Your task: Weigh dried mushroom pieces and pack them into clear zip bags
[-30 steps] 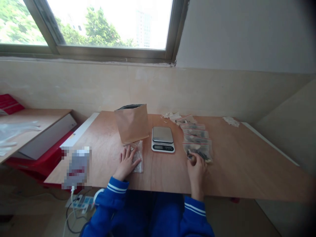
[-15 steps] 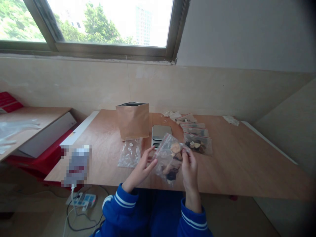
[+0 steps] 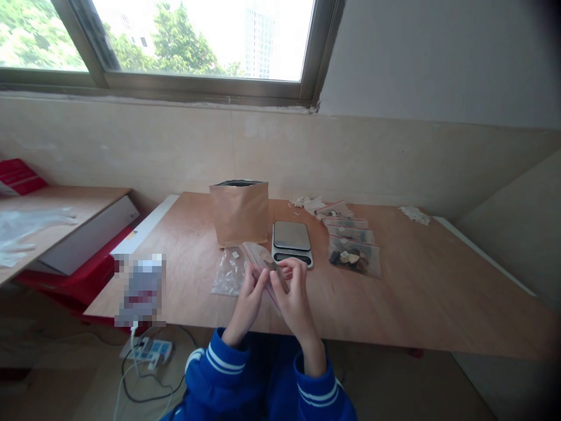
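Both forearms, in blue sleeves with white stripes at the cuffs, rise from the near edge of the tabletop [image 3: 416,298] and meet in front of the person's chest. The left hand [image 3: 248,298] and the right hand [image 3: 293,295] are drawn close together, fingers up, each pinching the top edge of a small clear zip bag [image 3: 264,263] between thumb and fingertips. The bag is held in the air just above the near part of the tabletop, tilted, its red-lined mouth running along between the two hands. Something small and dark shows through the plastic, though what it is cannot be told.

Just behind the hands sits a small digital kitchen scale [image 3: 291,241] with a grey platform. To its left stands a brown kraft paper pouch [image 3: 239,211], upright and open at the top, and in front of that lies a stack of empty clear bags [image 3: 228,273], flat on the wood. To the right of the scale a row of filled zip bags [image 3: 354,257] lies overlapping, running away towards the wall.
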`<state>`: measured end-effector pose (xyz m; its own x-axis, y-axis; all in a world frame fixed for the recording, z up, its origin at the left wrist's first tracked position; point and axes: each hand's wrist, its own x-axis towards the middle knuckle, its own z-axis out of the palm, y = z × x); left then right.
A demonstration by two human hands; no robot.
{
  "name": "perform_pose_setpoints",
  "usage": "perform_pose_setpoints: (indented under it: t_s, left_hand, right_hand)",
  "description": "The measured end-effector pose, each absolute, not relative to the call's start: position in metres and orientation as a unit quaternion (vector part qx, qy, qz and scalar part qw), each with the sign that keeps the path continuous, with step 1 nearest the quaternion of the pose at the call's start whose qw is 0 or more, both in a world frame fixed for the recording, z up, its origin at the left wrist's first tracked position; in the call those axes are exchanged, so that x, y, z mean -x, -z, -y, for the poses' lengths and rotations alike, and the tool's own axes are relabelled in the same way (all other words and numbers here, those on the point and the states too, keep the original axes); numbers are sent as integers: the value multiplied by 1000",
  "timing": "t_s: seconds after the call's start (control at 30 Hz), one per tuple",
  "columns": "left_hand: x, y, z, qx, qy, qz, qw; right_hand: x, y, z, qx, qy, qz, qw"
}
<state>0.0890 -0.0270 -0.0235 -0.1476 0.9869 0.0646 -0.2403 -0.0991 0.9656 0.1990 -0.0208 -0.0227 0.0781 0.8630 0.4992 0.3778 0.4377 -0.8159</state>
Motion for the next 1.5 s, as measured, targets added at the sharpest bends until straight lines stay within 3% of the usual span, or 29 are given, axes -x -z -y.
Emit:
perform_pose_setpoints:
  t_s: [0.2,0.47,0.67,0.9,1.5]
  left_hand:
    - [-75,16,20,-479,-579,-416,511]
    - [-90,21,13,-483,-586,-410,505]
    - [-90,20,9,-514,-576,-406,488]
    - [-95,19,9,-544,-552,-416,475]
    - [-93,30,8,-553,-538,-448,451]
  right_hand:
    - [-191,19,22,420,-329,663,525]
    - [-194,22,18,430,-495,470,591]
    - [-201,24,17,383,-599,406,574]
    - [-204,25,17,413,-542,441,584]
    - [-211,11,22,414,-530,481,563]
